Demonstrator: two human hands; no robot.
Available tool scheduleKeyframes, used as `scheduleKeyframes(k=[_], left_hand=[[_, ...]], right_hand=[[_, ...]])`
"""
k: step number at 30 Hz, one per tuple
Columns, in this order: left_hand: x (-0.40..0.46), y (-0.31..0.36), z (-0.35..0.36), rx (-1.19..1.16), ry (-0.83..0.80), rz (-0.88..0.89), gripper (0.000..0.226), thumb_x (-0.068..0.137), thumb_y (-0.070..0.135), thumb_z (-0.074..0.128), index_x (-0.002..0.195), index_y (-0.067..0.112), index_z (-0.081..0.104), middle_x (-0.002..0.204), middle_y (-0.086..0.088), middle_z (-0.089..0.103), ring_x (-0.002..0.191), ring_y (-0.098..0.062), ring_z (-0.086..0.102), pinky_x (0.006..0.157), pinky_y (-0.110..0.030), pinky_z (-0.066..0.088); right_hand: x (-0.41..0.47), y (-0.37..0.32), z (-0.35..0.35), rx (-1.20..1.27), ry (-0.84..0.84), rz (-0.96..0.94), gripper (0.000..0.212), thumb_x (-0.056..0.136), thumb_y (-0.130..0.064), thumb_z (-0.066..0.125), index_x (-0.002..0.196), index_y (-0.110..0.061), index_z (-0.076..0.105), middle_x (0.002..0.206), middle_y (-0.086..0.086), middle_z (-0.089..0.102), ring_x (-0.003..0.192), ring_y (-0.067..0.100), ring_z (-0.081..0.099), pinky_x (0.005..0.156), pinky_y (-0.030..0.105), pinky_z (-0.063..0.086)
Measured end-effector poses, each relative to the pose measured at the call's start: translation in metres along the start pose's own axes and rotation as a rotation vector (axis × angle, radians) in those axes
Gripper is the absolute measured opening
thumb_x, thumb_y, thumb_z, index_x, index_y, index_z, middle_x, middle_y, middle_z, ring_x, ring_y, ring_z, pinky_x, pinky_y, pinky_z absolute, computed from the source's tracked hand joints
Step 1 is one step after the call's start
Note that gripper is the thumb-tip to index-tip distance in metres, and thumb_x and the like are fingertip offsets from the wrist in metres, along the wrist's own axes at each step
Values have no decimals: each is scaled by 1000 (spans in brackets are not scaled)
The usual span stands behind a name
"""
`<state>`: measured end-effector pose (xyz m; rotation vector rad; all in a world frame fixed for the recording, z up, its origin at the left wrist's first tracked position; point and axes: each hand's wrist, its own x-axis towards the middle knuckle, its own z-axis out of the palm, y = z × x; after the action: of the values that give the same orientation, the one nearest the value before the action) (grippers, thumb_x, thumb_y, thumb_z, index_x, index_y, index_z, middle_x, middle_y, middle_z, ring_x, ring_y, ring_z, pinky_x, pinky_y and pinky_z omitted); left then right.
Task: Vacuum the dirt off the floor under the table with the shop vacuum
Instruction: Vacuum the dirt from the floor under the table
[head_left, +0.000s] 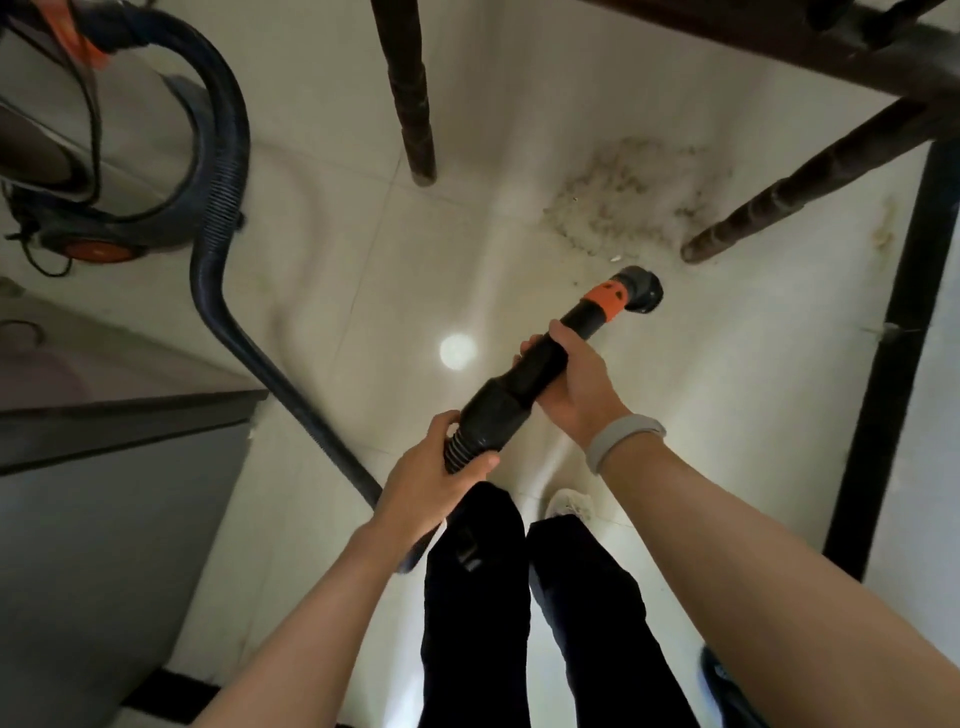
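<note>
The head view looks down at a shiny pale tiled floor (332, 291) with thin lines between the tiles and a bright spot of light in the middle. A patch of brown crumbly dirt (631, 200) lies on the floor in the upper right of the frame, between two dark wooden legs (410, 98) and under a dark surface edge (779, 47) at the top right. A black metal post (893, 353) stands at the right side.

The right hand (574, 382) has its grip wrapped around the black vacuum nozzle tube with an orange ring (561, 345). The tube's round end sits near the floor, just below the dirt. The left hand (431, 480) grips the ribbed black hose (221, 218), which curves up to the grey and orange shop vacuum (93, 228) in the upper left.

A grey wristband (623, 441) is on the right wrist. A grey cabinet (104, 519) fills the lower left. No writing can be read.
</note>
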<state>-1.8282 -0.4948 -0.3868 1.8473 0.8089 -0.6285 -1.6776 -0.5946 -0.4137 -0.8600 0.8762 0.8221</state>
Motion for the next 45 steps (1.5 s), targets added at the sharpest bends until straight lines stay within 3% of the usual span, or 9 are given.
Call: scheduleKeyframes(k=[4, 9, 13, 19, 23, 27, 31, 39, 45], left_hand=[[39, -9, 9, -59, -116, 43, 64, 83, 39, 67, 136, 27, 34, 100, 5, 62, 92, -18, 62, 76, -27, 45], [93, -7, 18, -171, -89, 90, 63, 80, 25, 73, 133, 21, 38, 106, 6, 59, 96, -15, 60, 74, -21, 46], [145, -11, 27, -151, -75, 133, 60, 83, 21, 70, 131, 24, 34, 96, 3, 59, 81, -12, 61, 66, -16, 46], [238, -59, 61, -66, -18, 121, 67, 83, 28, 70, 135, 22, 30, 108, -1, 58, 92, -16, 60, 73, -21, 47], [282, -113, 89, -70, 100, 104, 71, 80, 29, 73, 135, 20, 30, 108, 5, 55, 93, -12, 57, 70, -19, 44], [305, -172, 96, -127, 268, 19, 62, 78, 20, 75, 124, 20, 33, 98, 9, 54, 89, -13, 56, 61, -13, 40], [327, -205, 85, -178, 282, 3, 56, 79, 18, 74, 118, 19, 35, 96, 8, 53, 86, -5, 55, 61, -14, 44], [370, -204, 86, -326, 333, -5, 68, 68, 25, 83, 120, 16, 41, 105, 0, 57, 94, -15, 60, 76, -32, 54], [379, -186, 87, -390, 413, -34, 55, 73, 25, 77, 116, 14, 44, 98, -7, 63, 82, -20, 66, 65, -31, 55]], right_hand=[[36, 0, 16, -113, 6, -39, 10, 89, -9, 55, 90, -9, 45, 63, 6, 50, 49, 17, 51, 55, 30, 49], [86, -12, 22, -208, -32, -83, 17, 90, -19, 60, 91, -12, 45, 57, 4, 51, 43, 16, 49, 50, 27, 47], [141, -21, 18, -220, -109, -83, 18, 90, -20, 57, 91, -13, 40, 57, 3, 49, 44, 15, 48, 50, 26, 46], [250, -8, 0, -370, -142, -27, 18, 87, -18, 58, 87, -13, 41, 53, 3, 47, 42, 17, 48, 49, 25, 45], [312, 33, -3, -538, -272, -57, 16, 90, -14, 56, 86, -11, 40, 51, 4, 48, 39, 17, 48, 45, 25, 45], [351, 91, 10, -696, -403, 35, 18, 91, -15, 57, 91, -10, 40, 58, 6, 47, 42, 17, 48, 46, 26, 46], [379, 119, 20, -737, -410, 81, 17, 90, -16, 58, 89, -12, 41, 61, 6, 48, 47, 18, 48, 51, 29, 46], [405, 119, 30, -799, -378, -21, 19, 91, -21, 58, 87, -10, 43, 62, 6, 49, 49, 18, 49, 50, 28, 46], [407, 103, 28, -775, -394, 2, 22, 93, -24, 58, 85, -9, 45, 62, 7, 50, 52, 18, 52, 54, 29, 48]])
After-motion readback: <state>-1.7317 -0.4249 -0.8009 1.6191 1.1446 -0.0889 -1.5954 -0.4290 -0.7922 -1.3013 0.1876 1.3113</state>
